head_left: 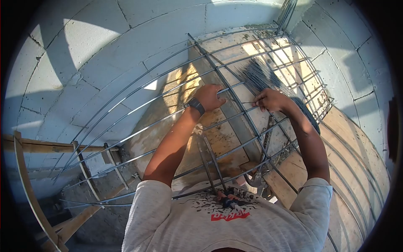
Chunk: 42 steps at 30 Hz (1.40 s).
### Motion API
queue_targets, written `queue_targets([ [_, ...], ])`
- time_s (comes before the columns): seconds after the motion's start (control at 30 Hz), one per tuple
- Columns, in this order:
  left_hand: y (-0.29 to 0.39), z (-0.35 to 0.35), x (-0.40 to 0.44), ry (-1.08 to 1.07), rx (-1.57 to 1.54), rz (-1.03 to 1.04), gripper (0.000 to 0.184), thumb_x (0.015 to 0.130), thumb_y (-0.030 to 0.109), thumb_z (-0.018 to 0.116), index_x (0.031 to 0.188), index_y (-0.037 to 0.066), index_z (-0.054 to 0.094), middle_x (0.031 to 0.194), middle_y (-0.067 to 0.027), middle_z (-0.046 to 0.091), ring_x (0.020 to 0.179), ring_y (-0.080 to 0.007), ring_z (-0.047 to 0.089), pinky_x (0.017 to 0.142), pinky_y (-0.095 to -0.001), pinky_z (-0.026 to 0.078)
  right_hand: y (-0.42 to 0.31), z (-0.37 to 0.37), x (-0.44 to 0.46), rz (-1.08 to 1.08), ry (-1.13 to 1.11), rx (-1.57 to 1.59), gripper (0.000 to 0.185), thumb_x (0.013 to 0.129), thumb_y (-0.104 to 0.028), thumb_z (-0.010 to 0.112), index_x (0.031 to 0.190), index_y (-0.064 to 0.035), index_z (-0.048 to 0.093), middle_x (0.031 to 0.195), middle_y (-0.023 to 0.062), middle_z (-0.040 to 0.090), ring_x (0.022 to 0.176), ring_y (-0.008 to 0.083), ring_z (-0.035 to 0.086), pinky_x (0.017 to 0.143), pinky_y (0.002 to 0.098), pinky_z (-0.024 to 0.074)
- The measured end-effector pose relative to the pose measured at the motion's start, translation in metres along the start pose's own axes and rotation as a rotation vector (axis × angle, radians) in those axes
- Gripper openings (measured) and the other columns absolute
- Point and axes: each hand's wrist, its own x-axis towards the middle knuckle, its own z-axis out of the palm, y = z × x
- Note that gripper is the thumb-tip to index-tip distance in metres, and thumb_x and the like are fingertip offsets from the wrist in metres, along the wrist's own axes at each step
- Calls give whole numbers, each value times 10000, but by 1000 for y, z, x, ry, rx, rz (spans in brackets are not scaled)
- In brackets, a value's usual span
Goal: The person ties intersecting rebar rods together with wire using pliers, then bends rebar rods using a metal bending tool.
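Pale block walls (100, 54), sunlit in patches, curve behind the work in the fisheye view. Board formwork (294, 178) lies at lower right; timber framing (31, 189) stands at lower left. Steel grid (253, 129) spans the centre, above the formwork and to its left; bars overlap, so total not countable.

Counts: 2 hands, 1 wristwatch (196, 106) on the left wrist, 1 fanned bundle of wires (257, 75) lying on the grid, 1 tool with 2 long handles (214, 159) between the forearms, 1 upright cluster of bars (286, 14) at the top right corner.

Orientation: crossbar (212, 63) has its long axis from upper left to lower right, passing between the hands. Long bar (232, 87) runs across it, rising from lower left to upper right. Thin wire (248, 102) lies nearly level, pointing left from the right fingertips toward the crossbar.

Hands: left hand (208, 97) closed, fingers curled over the long bar, just left of the crossbar. Right hand (270, 101) nearly closed, thumb and fingertips pinching the thin wire, near the bundle; farther fingers partly hidden. Tool's head unclear.
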Motion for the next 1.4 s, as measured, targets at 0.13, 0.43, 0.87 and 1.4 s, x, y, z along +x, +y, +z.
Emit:
queue_targets([
  [0.13,-1,-5,1,-47,9,25,489,773,292,783,1180,27,727,983,-222,747,951,-405,726,863,-476,582,-1,1,19,-50,-48,-4,229,948,-94,621,1087,13,768,789,64,721,672,137,644,608,326,504],
  [0.43,1,-4,4,83,-269,-78,527,841,376,751,1162,-38,693,1025,-265,736,986,-427,716,883,-487,581,-20,22,41,-227,290,-97,244,897,-154,595,978,7,759,786,146,710,731,242,688,742,378,529],
  [0.87,-15,0,22,-107,-375,-314,617,828,600,806,846,-16,774,786,-144,750,742,-231,710,699,-382,554,-7,48,52,-91,287,340,277,872,-165,613,1003,9,786,757,71,687,712,156,611,718,324,498],
  [1.4,3,-1,7,103,-245,-48,323,878,303,826,1037,24,791,938,-122,790,860,-220,758,798,-335,577,-23,49,55,-66,375,155,281,895,-175,582,975,-2,789,924,210,758,883,320,716,851,404,537],
])
